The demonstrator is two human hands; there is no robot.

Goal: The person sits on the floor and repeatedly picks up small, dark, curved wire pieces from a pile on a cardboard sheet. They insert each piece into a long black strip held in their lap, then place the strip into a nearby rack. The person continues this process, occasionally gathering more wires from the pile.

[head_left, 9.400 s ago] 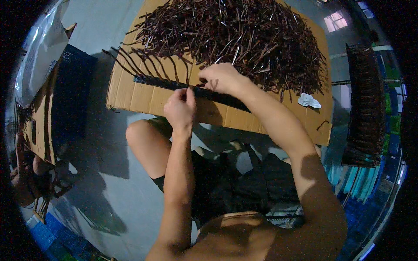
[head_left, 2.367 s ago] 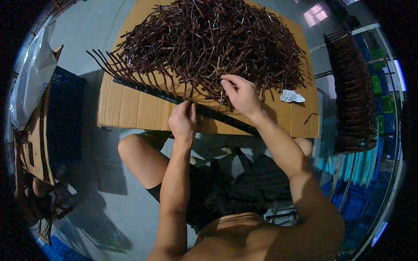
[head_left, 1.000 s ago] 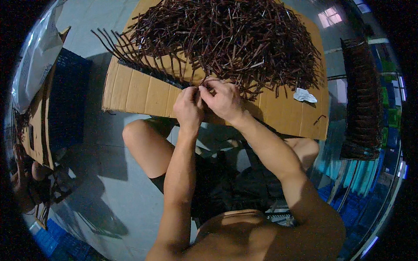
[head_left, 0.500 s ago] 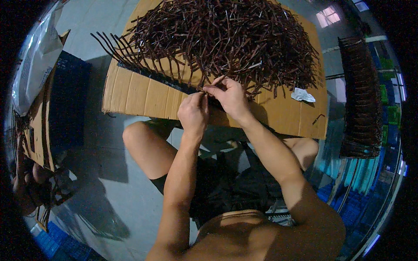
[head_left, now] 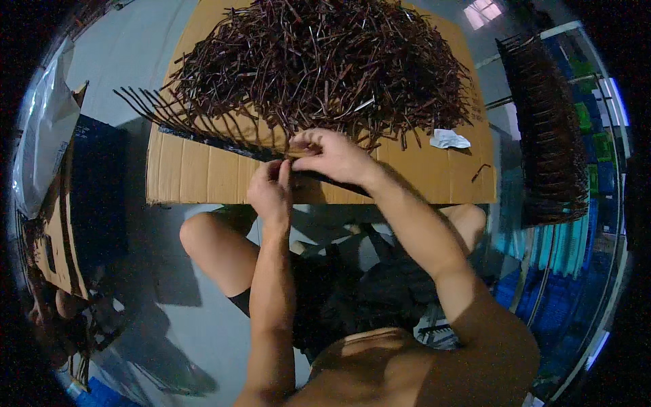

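Note:
A long black strip (head_left: 217, 140) lies slantwise near the front of a cardboard sheet (head_left: 434, 178). Thin dark-brown strands (head_left: 146, 102) stand out in a row along its left part, like the teeth of a comb. My left hand (head_left: 270, 195) pinches the strip at about its middle, thumb and forefinger together. Just to the right and above, my right hand (head_left: 333, 157) is curled, its thumb close to the left fingertips at the strip; what its fingers hold is hidden. Beyond both hands spreads a large heap of loose brown strands (head_left: 325, 64).
A crumpled white paper (head_left: 450, 139) and a single bent strand (head_left: 481, 173) lie on the cardboard at right. Further right hangs a finished-looking row of dark strands (head_left: 549, 136) beside blue and green crates. A plastic bag (head_left: 44, 136) and dark-blue box (head_left: 102, 190) stand left.
The view has shifted, so the heap and cardboard appear further left. The right hand has turned and lowered toward the strip; the strand seen between its fingers earlier no longer shows clearly.

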